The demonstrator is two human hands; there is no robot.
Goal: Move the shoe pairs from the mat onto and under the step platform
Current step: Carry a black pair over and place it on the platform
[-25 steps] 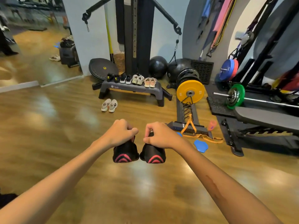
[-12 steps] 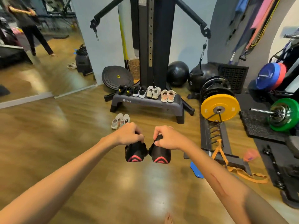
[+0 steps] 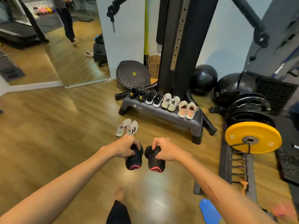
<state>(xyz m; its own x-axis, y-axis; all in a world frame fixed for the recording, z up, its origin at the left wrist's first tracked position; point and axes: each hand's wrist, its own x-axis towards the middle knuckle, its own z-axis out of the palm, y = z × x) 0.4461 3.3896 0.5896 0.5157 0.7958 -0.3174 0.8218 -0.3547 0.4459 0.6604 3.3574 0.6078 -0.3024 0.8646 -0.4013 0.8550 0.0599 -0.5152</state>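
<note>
Four pairs line the step platform (image 3: pixel 161 111); a white pair (image 3: pixel 127 127) waits beside it; left hand (image 3: pixel 123 147) and right hand (image 3: pixel 165 149) each grip a black shoe (image 3: pixel 134 160), not yet placed

Four shoe pairs (image 3: pixel 163 101) sit in a row on the step platform (image 3: pixel 169 116) ahead of me; another pair (image 3: pixel 127 127) lies on the floor (image 3: pixel 48 126) before its left end (just beyond my hands).

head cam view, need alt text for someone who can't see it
A person's left hand and right hand each grip one black shoe with a pink sole edge, carried above a wooden gym floor. Ahead, a grey step platform holds four shoe pairs, with a white pair on the floor before it.
</note>
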